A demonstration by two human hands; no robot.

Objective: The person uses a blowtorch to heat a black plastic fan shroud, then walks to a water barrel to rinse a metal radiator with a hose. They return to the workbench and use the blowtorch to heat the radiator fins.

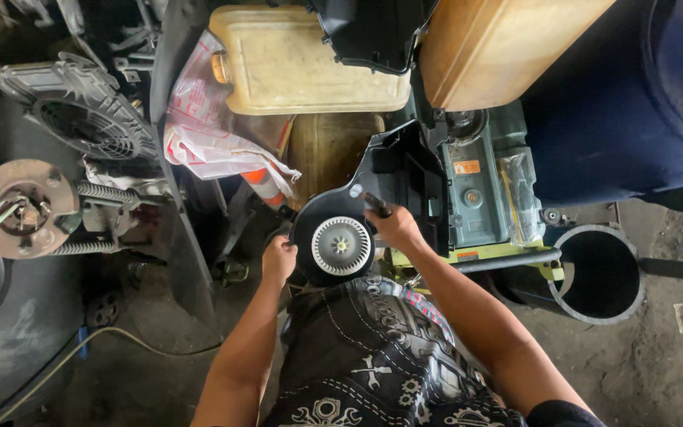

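Blower housing (333, 237) sits between left hand (278, 259) and right hand (395, 228)

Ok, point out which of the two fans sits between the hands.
The white blower wheel in its black round housing, between the left hand and right hand; the grey grilled fan lies far left.

One camera sits on the person's head and looks almost straight down past the patterned shirt (373, 356) along both forearms. It stands fairly near the work, with the black blower housing (333, 237) close to the middle of the frame, and takes in the cluttered floor (658, 364) all around.
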